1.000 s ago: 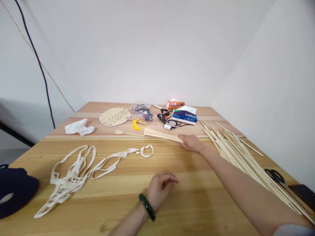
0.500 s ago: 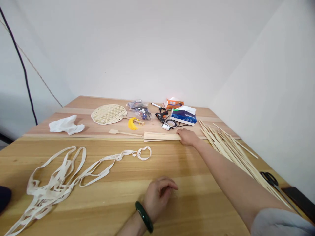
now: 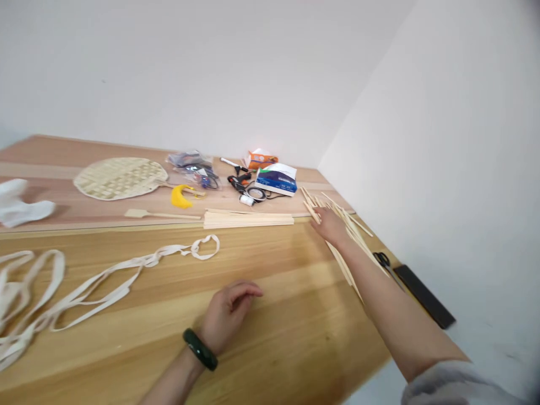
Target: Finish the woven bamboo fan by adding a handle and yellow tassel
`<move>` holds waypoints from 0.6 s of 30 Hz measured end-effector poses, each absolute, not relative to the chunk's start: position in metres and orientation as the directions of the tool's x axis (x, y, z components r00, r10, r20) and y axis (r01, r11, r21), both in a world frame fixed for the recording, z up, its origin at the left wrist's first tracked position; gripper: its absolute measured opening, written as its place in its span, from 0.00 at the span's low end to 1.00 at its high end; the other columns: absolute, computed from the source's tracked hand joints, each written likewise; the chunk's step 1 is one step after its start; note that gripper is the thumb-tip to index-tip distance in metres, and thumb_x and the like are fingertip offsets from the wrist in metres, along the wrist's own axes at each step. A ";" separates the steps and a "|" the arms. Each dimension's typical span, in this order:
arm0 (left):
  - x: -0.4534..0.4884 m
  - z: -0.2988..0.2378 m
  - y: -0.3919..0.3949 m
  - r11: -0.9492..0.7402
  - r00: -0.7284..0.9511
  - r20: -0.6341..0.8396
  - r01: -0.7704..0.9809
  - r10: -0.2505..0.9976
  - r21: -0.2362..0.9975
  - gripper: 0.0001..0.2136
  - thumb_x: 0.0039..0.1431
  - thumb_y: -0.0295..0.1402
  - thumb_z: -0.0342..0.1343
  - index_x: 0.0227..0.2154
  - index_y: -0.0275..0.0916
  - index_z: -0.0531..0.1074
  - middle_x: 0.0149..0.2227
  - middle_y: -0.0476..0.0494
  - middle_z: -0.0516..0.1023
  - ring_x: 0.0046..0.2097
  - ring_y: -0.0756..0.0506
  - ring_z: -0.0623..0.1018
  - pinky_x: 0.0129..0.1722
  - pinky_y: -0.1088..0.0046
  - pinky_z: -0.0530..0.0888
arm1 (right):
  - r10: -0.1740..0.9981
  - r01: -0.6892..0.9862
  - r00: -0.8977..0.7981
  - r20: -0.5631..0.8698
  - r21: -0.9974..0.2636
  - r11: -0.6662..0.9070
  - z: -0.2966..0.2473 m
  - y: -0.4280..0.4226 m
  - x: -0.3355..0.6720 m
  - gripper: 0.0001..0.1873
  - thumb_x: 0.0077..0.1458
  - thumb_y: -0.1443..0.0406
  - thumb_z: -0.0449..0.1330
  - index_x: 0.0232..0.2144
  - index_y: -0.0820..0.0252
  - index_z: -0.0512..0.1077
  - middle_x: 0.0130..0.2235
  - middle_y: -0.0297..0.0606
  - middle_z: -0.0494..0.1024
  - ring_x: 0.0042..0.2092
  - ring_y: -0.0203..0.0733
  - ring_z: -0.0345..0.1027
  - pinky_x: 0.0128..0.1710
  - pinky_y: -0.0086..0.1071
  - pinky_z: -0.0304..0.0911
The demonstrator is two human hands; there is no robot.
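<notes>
My right hand (image 3: 331, 226) lies with its fingers spread on a loose pile of thin bamboo strips (image 3: 337, 216), touching them at the pile's near end. A neat stack of flat bamboo strips (image 3: 248, 219) lies just left of that hand, apart from it. My left hand (image 3: 230, 314) rests on the wooden table (image 3: 295, 281) with loosely curled fingers and holds nothing. A dark green bangle (image 3: 200, 350) circles its wrist. A cream cotton strap (image 3: 139, 260) lies in loops left of this hand.
A woven bamboo fan (image 3: 120, 178), a yellow tassel (image 3: 181, 197), a wooden paddle stick (image 3: 160, 214), a tissue box (image 3: 276, 181), a glue gun (image 3: 238, 181) and a plastic bag (image 3: 194, 167) lie at the far side. Scissors (image 3: 382, 260) and a black flat case (image 3: 424, 295) lie at the right edge.
My right hand has left the end of the stack and moved right onto the loose strips. The view has swung right, so the table contents sit further left. My left hand has barely moved.
</notes>
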State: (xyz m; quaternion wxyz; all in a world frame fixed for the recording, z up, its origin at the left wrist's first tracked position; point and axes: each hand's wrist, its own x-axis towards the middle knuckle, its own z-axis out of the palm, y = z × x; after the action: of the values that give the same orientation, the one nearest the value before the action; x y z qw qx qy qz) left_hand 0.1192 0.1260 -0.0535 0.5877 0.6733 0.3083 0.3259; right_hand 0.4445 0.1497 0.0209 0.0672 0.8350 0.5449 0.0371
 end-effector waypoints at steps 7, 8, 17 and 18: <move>0.120 -0.052 0.128 -0.099 0.607 0.027 0.085 0.794 0.992 0.09 0.54 0.34 0.55 0.29 0.45 0.81 0.37 0.43 0.83 0.41 0.42 0.80 0.45 0.67 0.74 | 0.616 0.621 0.781 -0.105 0.241 -0.746 0.008 0.041 0.494 0.25 0.60 0.52 0.57 0.45 0.70 0.72 0.46 0.54 0.76 0.49 0.52 0.71 0.48 0.45 0.65; 0.120 -0.051 0.128 -0.098 0.602 0.025 0.088 0.798 0.991 0.09 0.53 0.35 0.55 0.29 0.45 0.81 0.37 0.43 0.83 0.41 0.42 0.80 0.46 0.66 0.74 | 0.608 0.621 0.783 -0.134 0.235 -0.748 0.004 0.038 0.496 0.23 0.60 0.52 0.58 0.44 0.67 0.72 0.46 0.49 0.76 0.48 0.49 0.72 0.48 0.44 0.66; 0.120 -0.051 0.127 -0.104 0.581 0.025 0.103 0.813 0.989 0.08 0.51 0.40 0.58 0.28 0.46 0.82 0.38 0.44 0.83 0.42 0.41 0.80 0.48 0.64 0.75 | 0.550 0.580 0.804 -0.225 0.097 -0.809 0.007 0.055 0.510 0.16 0.62 0.59 0.59 0.49 0.62 0.70 0.49 0.42 0.74 0.46 0.44 0.71 0.45 0.43 0.70; 0.120 -0.051 0.127 -0.106 0.580 0.027 0.103 0.814 0.989 0.08 0.52 0.40 0.58 0.28 0.46 0.82 0.38 0.43 0.83 0.42 0.41 0.80 0.48 0.64 0.74 | 0.550 0.576 0.804 -0.226 0.069 -0.815 0.010 0.055 0.512 0.16 0.62 0.59 0.59 0.49 0.62 0.70 0.49 0.42 0.74 0.46 0.44 0.71 0.45 0.43 0.70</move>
State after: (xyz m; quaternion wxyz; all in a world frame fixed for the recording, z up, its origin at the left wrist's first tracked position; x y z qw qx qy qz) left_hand 0.1196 0.1268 -0.0513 0.5762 0.6769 0.3387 0.3083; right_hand 0.5122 0.0554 0.0097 0.0674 0.9475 0.2970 -0.0979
